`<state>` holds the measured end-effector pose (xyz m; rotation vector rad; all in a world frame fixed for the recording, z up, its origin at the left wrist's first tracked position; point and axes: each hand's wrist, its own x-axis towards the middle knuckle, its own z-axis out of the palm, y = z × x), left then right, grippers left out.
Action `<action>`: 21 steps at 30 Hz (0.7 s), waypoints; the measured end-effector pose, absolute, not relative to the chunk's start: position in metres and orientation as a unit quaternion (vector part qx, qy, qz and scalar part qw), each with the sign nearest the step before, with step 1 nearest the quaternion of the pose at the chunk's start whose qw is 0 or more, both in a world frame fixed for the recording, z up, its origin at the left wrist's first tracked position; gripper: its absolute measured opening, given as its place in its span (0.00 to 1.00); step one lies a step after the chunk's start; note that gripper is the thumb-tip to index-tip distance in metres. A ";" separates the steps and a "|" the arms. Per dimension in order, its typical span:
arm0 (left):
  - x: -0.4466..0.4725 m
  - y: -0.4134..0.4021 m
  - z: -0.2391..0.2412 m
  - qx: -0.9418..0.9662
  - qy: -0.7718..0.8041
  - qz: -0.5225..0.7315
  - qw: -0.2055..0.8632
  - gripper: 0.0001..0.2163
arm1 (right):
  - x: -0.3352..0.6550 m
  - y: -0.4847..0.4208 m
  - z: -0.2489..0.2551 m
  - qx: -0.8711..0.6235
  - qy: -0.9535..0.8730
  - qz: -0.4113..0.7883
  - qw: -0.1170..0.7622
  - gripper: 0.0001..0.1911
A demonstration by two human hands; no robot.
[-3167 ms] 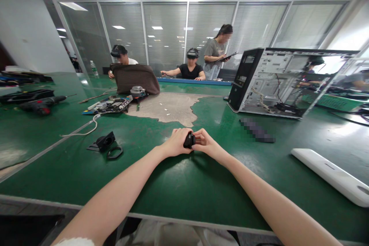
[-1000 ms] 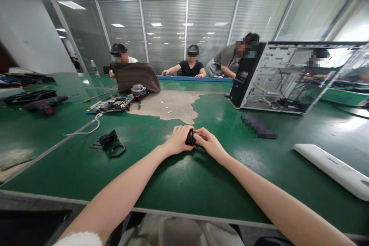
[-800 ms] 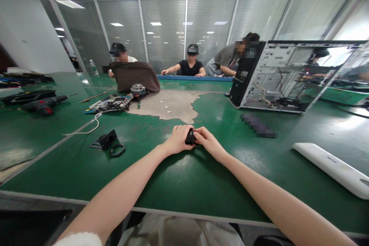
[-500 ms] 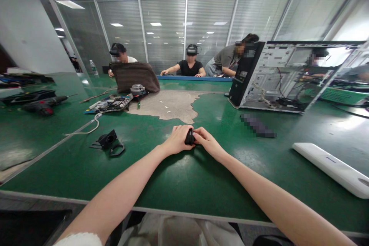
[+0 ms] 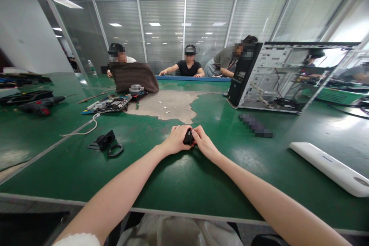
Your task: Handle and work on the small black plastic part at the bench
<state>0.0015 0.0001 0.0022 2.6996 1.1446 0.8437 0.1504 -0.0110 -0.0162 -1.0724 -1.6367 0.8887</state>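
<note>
Your left hand (image 5: 177, 139), just below the centre of the frame, is curled partway round a small black part (image 5: 188, 137), gripping its left side. Your right hand (image 5: 204, 141) meets it from the right, half folded, thumb and fingers pinching the part's right side; how its hidden fingers lie, you cannot tell. Those 2 hands sit over the green table (image 5: 173, 184), and whether the part touches it is hidden from you.

At the right edge you have a long white case (image 5: 328, 167). Left of your hands, a black bracket (image 5: 105, 141) lies just beside a black ring (image 5: 115, 151). Right of centre is a dark, pixelated item (image 5: 255, 126).

Farther up, at mid-left, you see a circuit board (image 5: 108, 104) near a white cable (image 5: 93, 127), with a drill (image 5: 42, 104) at the left edge. A computer case (image 5: 245, 77) stands with its interior exposed at upper right, and a brown panel (image 5: 134, 77) leans left of centre. Beyond them, facing you, are 2 people in headsets (image 5: 190, 50); a person in grey (image 5: 226, 57) bends beside the case.
</note>
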 end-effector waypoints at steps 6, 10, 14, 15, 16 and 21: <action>0.001 0.000 0.002 0.883 0.373 0.281 0.040 0.26 | 0.152 -0.016 -0.012 -0.420 -0.703 0.343 0.460 0.08; 0.001 0.001 0.000 0.882 0.373 0.286 0.033 0.25 | 0.154 -0.020 -0.007 -0.392 -0.715 0.356 0.457 0.08; 0.002 0.001 0.000 0.882 0.374 0.284 0.031 0.25 | 0.152 -0.019 -0.007 -0.409 -0.695 0.358 0.472 0.08; 0.002 0.001 0.000 0.883 0.374 0.284 0.031 0.25 | 0.151 -0.018 -0.008 -0.415 -0.685 0.360 0.478 0.09; 0.002 0.001 0.000 0.883 0.372 0.283 0.031 0.25 | 0.151 -0.016 -0.009 -0.419 -0.676 0.366 0.484 0.10; 0.001 0.002 0.000 0.885 0.370 0.281 0.035 0.26 | 0.149 -0.009 -0.012 -0.420 -0.656 0.400 0.483 0.10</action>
